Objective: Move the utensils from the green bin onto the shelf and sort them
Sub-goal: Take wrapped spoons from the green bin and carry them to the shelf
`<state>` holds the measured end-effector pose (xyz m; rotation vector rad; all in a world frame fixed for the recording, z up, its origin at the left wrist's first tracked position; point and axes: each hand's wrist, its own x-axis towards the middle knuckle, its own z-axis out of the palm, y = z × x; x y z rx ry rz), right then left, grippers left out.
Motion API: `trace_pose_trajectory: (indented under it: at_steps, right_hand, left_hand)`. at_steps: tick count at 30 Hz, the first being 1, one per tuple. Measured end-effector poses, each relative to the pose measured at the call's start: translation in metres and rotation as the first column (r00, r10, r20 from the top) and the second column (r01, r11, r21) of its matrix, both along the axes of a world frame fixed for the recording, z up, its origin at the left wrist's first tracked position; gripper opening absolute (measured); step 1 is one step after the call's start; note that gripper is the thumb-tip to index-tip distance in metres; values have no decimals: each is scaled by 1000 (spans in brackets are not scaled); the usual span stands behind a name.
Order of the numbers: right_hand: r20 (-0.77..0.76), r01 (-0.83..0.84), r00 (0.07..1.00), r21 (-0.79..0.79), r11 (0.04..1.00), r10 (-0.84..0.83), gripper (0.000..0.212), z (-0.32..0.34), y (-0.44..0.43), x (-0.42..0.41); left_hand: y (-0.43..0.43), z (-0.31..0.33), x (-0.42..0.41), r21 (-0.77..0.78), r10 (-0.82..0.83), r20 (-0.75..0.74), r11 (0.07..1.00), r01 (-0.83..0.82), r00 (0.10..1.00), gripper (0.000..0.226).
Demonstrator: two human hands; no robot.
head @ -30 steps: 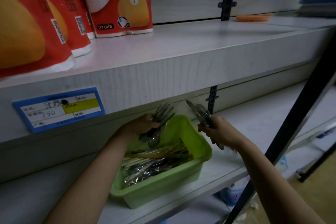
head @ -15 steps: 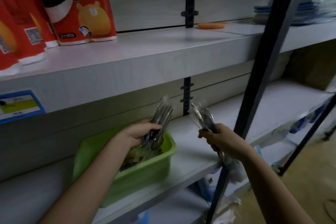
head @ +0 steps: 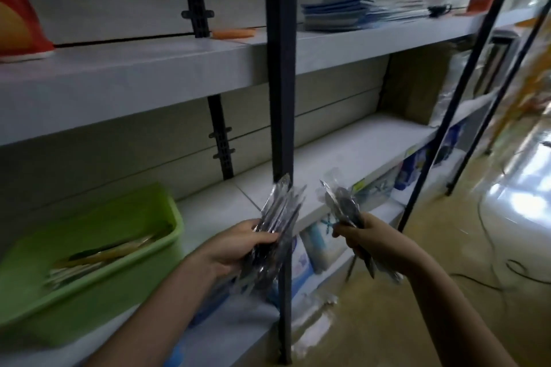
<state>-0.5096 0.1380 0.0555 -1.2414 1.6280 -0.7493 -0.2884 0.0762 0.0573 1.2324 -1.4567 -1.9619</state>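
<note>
Pale shelf [head: 343, 152], green bin [head: 89, 301], glossy floor [head: 477, 247]; left hand [head: 235, 244], right hand [head: 378, 244], fingers [head: 262, 240] around wrapped utensils [head: 280, 211].

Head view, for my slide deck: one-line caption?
Left hand and right hand each hold wrapped utensils, right of the green bin on the shelf.

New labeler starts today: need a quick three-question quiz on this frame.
1. True or false: the left hand grips the left bundle of wrapped utensils, and the right hand grips the right bundle.
2. The green bin sits: A) on the floor B) on the shelf, left of both hands C) in the right hand.
3. Is the bin emptied?
Key: 1 true. 2 B. 3 no, loose utensils lie in it.
</note>
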Motion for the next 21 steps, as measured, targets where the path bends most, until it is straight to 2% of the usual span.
trace_pose_trajectory:
  at_steps: [2, 7, 11, 16, 21]
  right_hand:
    - [12, 61, 998, 8, 998, -62, 16, -4, 6, -22]
    - [-8, 159, 987, 20, 987, -159, 15, -12, 16, -71]
    - [-1, 207, 978, 27, 978, -207, 15, -16, 18, -103]
    - [4, 241, 970, 24, 970, -241, 15, -20, 16, -131]
    - [-1, 266, 964, 5, 964, -266, 15, -25, 4, -156]
  left_hand:
    - [-1, -5, -28, -6, 49, 15, 999, -49, 999, 15]
    - [5, -24, -89, 16, 326, -49, 945, -325, 944, 20]
    - [29, -33, -131, 4, 449, -101, 892, -451, 888, 12]
    - [55, -40, -167, -8, 300, -134, 953, -304, 945, 15]
    - [30, -40, -203, -8, 242, -137, 969, -245, 961, 13]
